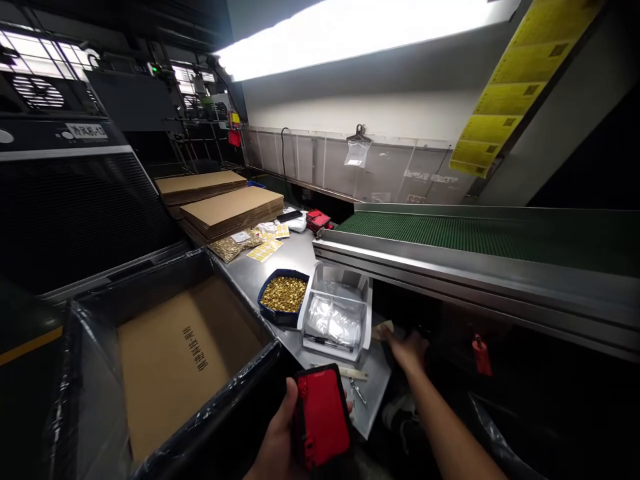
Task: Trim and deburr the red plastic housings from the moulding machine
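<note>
Pick-up step at a packing bench: left hand (277, 440) grips a red-and-black case (323, 420) upright, while right hand (407, 348), fingers hidden so its spread cannot be told, reaches beside the clear tray (365, 320) just ahead; next likely needs a firm grasp there.

On the surface (295, 257), the dish of small metal parts (284, 295) sits just left of the open bin of bags (336, 313). Behind them lie labels (265, 250) and stacked cardboard sheets (233, 210). A lined carton (170, 353) stands left of the surface. The conveyor belt (480, 233) runs to the right, above the right hand (407, 350). The left hand (280, 440) holds a case (323, 417) at the near edge.
</note>
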### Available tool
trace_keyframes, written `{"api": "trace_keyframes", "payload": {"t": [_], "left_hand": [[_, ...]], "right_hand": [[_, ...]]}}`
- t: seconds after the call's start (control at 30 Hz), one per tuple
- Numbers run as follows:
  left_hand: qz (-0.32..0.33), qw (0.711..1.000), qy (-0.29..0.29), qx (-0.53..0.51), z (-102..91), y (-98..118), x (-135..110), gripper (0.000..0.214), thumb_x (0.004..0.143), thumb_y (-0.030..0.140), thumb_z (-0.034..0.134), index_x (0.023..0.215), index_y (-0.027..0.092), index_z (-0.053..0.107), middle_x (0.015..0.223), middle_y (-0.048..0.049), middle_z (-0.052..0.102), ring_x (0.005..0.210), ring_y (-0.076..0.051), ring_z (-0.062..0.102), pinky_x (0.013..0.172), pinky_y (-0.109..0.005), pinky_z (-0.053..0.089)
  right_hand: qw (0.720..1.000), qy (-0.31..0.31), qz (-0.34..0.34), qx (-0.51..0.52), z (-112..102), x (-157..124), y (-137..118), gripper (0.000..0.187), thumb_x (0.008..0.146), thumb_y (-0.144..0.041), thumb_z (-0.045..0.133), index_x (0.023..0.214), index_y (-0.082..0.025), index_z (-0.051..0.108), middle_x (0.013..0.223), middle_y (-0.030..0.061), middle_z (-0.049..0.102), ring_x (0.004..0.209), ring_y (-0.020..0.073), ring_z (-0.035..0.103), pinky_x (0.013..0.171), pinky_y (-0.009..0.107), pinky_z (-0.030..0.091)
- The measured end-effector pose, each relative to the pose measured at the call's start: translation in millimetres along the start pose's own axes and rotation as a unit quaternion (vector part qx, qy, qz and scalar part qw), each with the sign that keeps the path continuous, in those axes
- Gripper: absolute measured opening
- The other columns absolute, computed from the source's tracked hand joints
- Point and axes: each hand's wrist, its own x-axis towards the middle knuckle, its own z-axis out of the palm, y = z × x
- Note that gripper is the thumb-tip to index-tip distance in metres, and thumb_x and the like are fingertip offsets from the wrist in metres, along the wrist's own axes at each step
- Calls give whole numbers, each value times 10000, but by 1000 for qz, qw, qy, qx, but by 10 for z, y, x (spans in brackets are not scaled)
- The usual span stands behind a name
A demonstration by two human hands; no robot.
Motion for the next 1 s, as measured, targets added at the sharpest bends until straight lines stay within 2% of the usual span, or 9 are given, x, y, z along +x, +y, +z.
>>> {"api": "trace_keyframes", "payload": {"t": [0.1, 0.2, 0.33, 0.43, 0.53, 0.6, 0.67, 0.9, 1.0], "left_hand": [[30, 999, 11, -8, 17, 30, -115, 756, 840, 673, 563, 1227, 26, 624, 1160, -226, 693, 1072, -353, 666, 994, -450, 505], [58, 997, 32, -29, -4, 58, -200, 689, 883, 630, 535, 1270, 64, 602, 1154, -197, 700, 1071, -337, 667, 984, -464, 514], [96, 993, 32, -62, -114, 75, -210, 659, 931, 614, 451, 1298, 83, 581, 1238, -206, 656, 1098, -337, 645, 966, -518, 520], [99, 992, 61, -39, -175, 38, -165, 649, 901, 610, 520, 1324, 120, 566, 1242, -204, 650, 1081, -340, 645, 921, -504, 538], [90, 992, 89, 21, -170, -36, -115, 707, 823, 632, 628, 1338, 154, 558, 1149, -180, 686, 960, -313, 674, 793, -411, 566], [87, 991, 85, 60, -140, -86, -92, 719, 815, 637, 635, 1354, 172, 543, 1087, -153, 697, 889, -270, 673, 750, -352, 551], [89, 990, 75, 83, -104, -124, -77, 674, 841, 617, 616, 1351, 180, 547, 1063, -129, 695, 882, -225, 653, 778, -308, 526], [87, 985, 79, 128, -16, -147, -83, 701, 832, 625, 616, 1324, 128, 560, 969, -126, 690, 814, -197, 613, 744, -283, 488], [74, 984, 92, 135, -2, -171, -96, 735, 811, 628, 641, 1339, 127, 538, 972, -137, 690, 818, -218, 625, 732, -296, 498]], "right_hand": [[996, -14, 86, -11, 246, 130, 157, 554, 365, -545, 834, 717, -242, 533, 1062, 240, 638, 1216, 542, 501, 962, 678, 428], [991, -34, 126, 13, 263, 61, 394, 469, 450, -566, 792, 633, -272, 477, 908, 194, 678, 1184, 494, 558, 975, 585, 467], [990, -41, 124, 48, -33, -263, 571, 474, 565, -638, 721, 773, -231, 595, 876, 141, 706, 881, 379, 692, 680, 460, 560], [980, -86, 110, 138, -371, -768, 378, 540, 594, -604, 765, 905, -180, 643, 751, 71, 692, 573, 217, 626, 444, 315, 465], [977, -180, -19, 117, -665, -1411, -38, 394, 708, -527, 752, 826, -165, 650, 592, 29, 647, 517, 159, 599, 483, 251, 504], [938, -270, -169, 133, -773, -1780, -304, 254, 763, -402, 742, 883, -191, 667, 847, 73, 732, 775, 201, 702, 680, 257, 586], [904, -301, -269, 143, -809, -2025, -484, 136, 791, -284, 725, 893, -228, 657, 933, 51, 731, 845, 187, 706, 728, 241, 587], [839, -358, -394, 113, -852, -2155, -619, 252, 831, -109, 646, 1051, -230, 636, 892, 35, 688, 794, 157, 670, 693, 259, 575], [843, -351, -393, 106, -883, -2139, -656, 236, 835, -98, 630, 1037, -220, 640, 872, 37, 674, 752, 148, 656, 642, 255, 559]]}}
